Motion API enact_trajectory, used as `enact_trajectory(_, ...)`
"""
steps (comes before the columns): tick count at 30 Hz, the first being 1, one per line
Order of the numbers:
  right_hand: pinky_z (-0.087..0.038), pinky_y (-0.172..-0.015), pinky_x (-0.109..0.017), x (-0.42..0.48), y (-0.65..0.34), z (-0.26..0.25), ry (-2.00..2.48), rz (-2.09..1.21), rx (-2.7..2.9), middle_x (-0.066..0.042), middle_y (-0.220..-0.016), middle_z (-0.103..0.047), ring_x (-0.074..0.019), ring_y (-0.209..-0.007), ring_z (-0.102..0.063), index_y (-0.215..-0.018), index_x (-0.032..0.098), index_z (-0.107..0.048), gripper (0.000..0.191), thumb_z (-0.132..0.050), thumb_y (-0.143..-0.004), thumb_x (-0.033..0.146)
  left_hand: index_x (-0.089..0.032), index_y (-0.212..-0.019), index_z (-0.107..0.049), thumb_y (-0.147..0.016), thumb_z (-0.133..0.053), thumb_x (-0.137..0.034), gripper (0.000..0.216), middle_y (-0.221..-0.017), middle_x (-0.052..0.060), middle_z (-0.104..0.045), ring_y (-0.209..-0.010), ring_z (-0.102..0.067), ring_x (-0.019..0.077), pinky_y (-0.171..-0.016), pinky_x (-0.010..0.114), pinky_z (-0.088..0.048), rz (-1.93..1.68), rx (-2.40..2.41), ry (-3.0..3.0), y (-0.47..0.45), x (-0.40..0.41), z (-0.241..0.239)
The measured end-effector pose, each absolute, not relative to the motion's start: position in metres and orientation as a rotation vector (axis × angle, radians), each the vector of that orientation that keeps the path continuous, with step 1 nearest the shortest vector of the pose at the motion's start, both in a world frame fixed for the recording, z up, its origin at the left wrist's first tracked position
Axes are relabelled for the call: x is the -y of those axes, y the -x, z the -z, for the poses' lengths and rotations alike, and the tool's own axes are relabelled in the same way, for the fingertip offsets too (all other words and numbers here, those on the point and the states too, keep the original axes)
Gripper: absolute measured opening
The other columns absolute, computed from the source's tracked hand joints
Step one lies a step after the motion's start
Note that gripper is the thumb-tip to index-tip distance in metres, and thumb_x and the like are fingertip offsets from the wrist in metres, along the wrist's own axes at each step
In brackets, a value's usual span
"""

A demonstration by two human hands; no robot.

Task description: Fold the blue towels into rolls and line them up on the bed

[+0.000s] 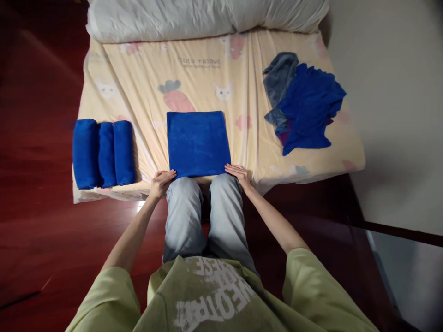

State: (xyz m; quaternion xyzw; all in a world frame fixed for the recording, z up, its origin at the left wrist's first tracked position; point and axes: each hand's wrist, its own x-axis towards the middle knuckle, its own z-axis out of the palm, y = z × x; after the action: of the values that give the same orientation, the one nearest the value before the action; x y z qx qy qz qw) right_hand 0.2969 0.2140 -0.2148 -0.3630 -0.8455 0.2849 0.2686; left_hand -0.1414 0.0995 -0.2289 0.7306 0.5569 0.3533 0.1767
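Observation:
A blue towel (199, 143) lies folded into a flat, near-square shape on the bed, just in front of my knees. At its near left corner, my left hand (162, 182) has its fingers pressed together on the edge. My right hand (239, 175) rests at the near right corner with its fingers stretched out over the cloth. Neither thumb shows clearly.
Three rolled blue towels (106, 153) stand side by side at the bed's left front edge. On the right lies a crumpled heap of blue cloth (309, 108) with grey cloth (279, 79). A pale rolled quilt (207, 18) crosses the back of the patterned sheet (138, 87).

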Motion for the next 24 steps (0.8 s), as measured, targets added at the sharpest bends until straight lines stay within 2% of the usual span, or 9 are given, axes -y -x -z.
enact_trajectory(6, -0.056, -0.117, -0.048, -0.213, -0.295, 0.213, 0.985, -0.781, 2.241, 0.000, -0.139, -0.073, -0.0201, -0.136, -0.067, -0.130, 0.031, -0.078, 0.042, -0.040, -0.112, 0.025, -0.025, -0.108, -0.083, -0.103, -0.057, -0.041, 0.031, -0.121, 0.008, -0.080, -0.120, -0.075, 0.0275, -0.106, 0.052, -0.057, -1.057, -1.600, -1.935, 0.136, -0.103, 0.220)
enact_trajectory(11, -0.060, -0.111, -0.048, -0.216, -0.291, 0.212, 0.995, -0.811, 2.136, -0.003, -0.126, -0.080, -0.0235, -0.127, -0.073, -0.116, 0.029, -0.083, 0.032, -0.052, -0.106, 0.026, -0.025, -0.101, -0.084, -0.095, -0.061, -0.039, 0.028, -0.112, 0.007, -0.082, -0.114, -0.077, 0.0277, -0.107, 0.053, -0.060, -1.102, -1.644, -1.772, 0.130, -0.106, 0.203)
enact_trajectory(17, -0.061, -0.107, -0.044, -0.222, -0.281, 0.210, 1.131, -0.918, 1.851, -0.005, -0.120, -0.082, -0.0233, -0.115, -0.078, -0.110, 0.025, -0.083, 0.030, -0.056, -0.097, 0.023, -0.020, -0.102, -0.084, -0.092, -0.069, -0.050, 0.035, -0.113, 0.011, -0.081, -0.112, -0.078, 0.0296, -0.106, 0.049, -0.062, -1.200, -1.660, -1.445, 0.128, -0.108, 0.193)
enact_trajectory(22, -0.067, -0.092, -0.041, -0.243, -0.273, 0.218, 1.273, -1.075, 1.614, -0.009, -0.106, -0.084, -0.0256, -0.097, -0.080, -0.102, 0.021, -0.083, 0.028, -0.065, -0.092, 0.041, -0.017, -0.102, -0.083, -0.090, -0.070, -0.057, 0.044, -0.100, 0.012, -0.083, -0.090, -0.080, 0.0268, -0.085, 0.040, -0.067, -1.258, -1.835, -1.277, 0.124, -0.119, 0.199)
enact_trajectory(24, -0.067, -0.089, -0.040, -0.253, -0.270, 0.223, 1.284, -1.052, 1.580, -0.010, -0.102, -0.083, -0.0254, -0.092, -0.080, -0.099, 0.020, -0.082, 0.033, -0.069, -0.090, 0.050, -0.017, -0.102, -0.081, -0.092, -0.066, -0.057, 0.045, -0.099, 0.012, -0.082, -0.091, -0.079, 0.0258, -0.085, 0.038, -0.066, -1.278, -1.903, -1.305, 0.123, -0.126, 0.203)
